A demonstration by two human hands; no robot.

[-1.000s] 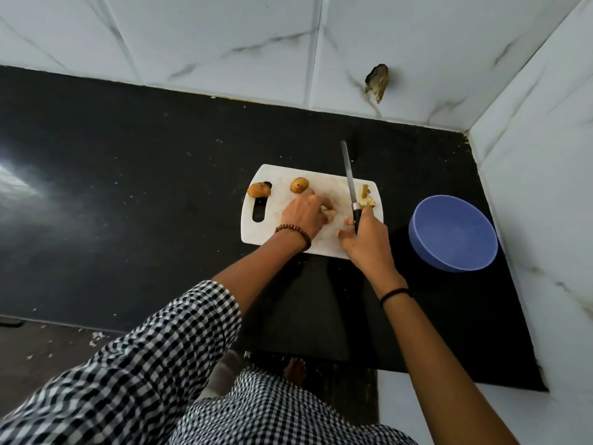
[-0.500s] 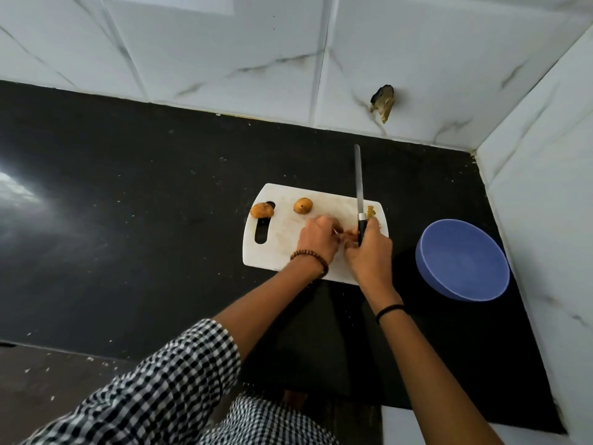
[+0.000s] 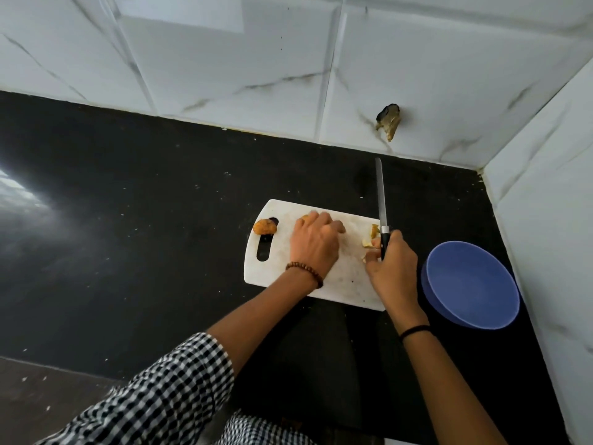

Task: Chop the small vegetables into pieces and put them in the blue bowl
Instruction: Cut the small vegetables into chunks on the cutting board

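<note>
A white cutting board (image 3: 348, 285) lies on the black counter. My left hand (image 3: 316, 244) reaches over its back part, fingers curled over a small brown vegetable (image 3: 305, 217) that is mostly hidden under them. A second whole vegetable (image 3: 264, 227) sits by the board's handle slot. My right hand (image 3: 393, 269) grips the black handle of a knife (image 3: 381, 195), blade pointing away from me. Pale cut pieces (image 3: 369, 240) lie on the board just left of the knife handle. The blue bowl (image 3: 471, 285) stands empty to the right of the board.
White marble-look tiled walls close the counter at the back and right, forming a corner behind the bowl. A broken hole in the back wall (image 3: 390, 122) shows above the knife tip. The black counter (image 3: 144, 220) stretches wide to the left.
My left hand left the cut pieces near the knife and moved back-left onto the whole vegetable. The right hand with the knife shifted slightly right. The camera tilted up.
</note>
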